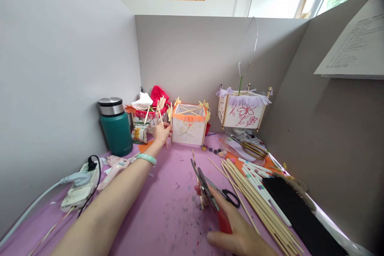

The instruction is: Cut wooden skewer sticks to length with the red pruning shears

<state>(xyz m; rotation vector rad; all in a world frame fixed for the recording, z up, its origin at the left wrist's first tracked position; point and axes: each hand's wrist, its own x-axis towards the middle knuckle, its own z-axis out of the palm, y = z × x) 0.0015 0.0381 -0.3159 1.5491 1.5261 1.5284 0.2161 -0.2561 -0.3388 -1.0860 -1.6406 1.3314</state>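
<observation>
Fingers of our left hand [162,134] close narrowly on a thin bamboo stick [160,118], which tilts up from the fist with its long axis close to upright. That hand sits just left of the paper lantern frame [188,130], the orange-fringed box that serves as our landmark, and is far nearer to it than our right hand. We cannot tell whether the fingertips touch the lantern's near corner post. A jade bangle [146,159] circles our left wrist.

Our right hand [237,234] lies toward us and to the right of the lantern, wrapped firmly around red-handled shears [224,222]. Their grey blades point up and away toward the lantern. A short upright stick [196,170] stands at the blades, and a fingertip [197,189] shows behind them, but we cannot tell whether it pinches the stick. Black scissor loops [231,199] lie just beside the blades; whether they belong to the same tool is hidden.

A bundle of long bamboo skewers [255,198] runs across the pink mat [156,218] to the right of the lantern. A purple-fringed lantern [243,110] stands farther right, and a green flask [115,130] stands to the left.
</observation>
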